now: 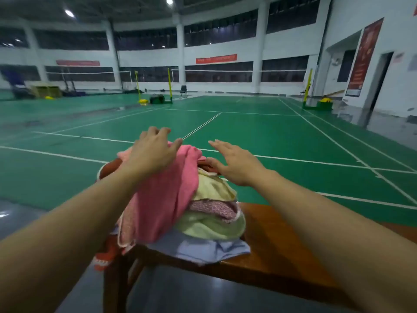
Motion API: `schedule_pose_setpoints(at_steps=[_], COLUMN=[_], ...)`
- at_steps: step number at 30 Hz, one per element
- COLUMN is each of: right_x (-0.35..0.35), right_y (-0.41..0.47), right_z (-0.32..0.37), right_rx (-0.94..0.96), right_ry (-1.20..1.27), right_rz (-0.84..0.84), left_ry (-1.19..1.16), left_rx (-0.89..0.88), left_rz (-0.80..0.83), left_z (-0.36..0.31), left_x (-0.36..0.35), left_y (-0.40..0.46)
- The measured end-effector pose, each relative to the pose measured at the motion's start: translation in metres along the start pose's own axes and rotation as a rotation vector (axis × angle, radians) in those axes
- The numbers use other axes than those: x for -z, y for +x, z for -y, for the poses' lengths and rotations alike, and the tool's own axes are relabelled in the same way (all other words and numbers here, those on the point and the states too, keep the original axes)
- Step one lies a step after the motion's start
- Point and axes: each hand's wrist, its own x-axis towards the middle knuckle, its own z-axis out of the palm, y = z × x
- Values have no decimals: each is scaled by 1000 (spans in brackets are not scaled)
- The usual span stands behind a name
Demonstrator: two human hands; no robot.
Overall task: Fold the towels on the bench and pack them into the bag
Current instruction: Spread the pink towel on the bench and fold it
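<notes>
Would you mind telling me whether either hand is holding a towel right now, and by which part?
Nothing is gripped. The left hand rests with straight fingers on top of the pink towel; the right hand hovers open above the pile.

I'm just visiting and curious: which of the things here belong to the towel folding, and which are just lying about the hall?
Part of the job:
- pink towel, under the left hand
- pale yellow towel
- blue towel
- wooden bench
- right hand, open above the pile

Just lying about:
- black chair
- yellow net posts
- red banner
</notes>
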Motion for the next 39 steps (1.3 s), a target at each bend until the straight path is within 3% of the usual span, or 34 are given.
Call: schedule_pose_setpoints(at_steps=[4, 16, 22, 26, 29, 33, 36, 39], right_x=[-12, -24, -29, -24, -3, 30, 35, 44], right_y=[26, 49, 47, 49, 54, 61, 62, 55], right_z=[36, 44, 42, 42, 46, 55, 53, 34], right_rx=[34, -61, -3, -27, 2, 41, -5, -30], right_ry=[105, 403, 447, 380, 721, 1054, 1003, 820], right_rz=[24, 47, 128, -13, -150, -44, 51, -33], left_ry=[-60, -86, -6, -224, -599, -1087, -1276, -1195], left_rx=[232, 50, 76, 43, 14, -58, -119, -123], left_rz=[-69, -102, 126, 133, 169, 336, 342, 334], left_z=[44, 38, 29, 20, 7, -5, -12, -12], left_x=[7, 9, 14, 17, 23, 36, 48, 55], left_y=[4, 12, 10, 11, 7, 0, -2, 0])
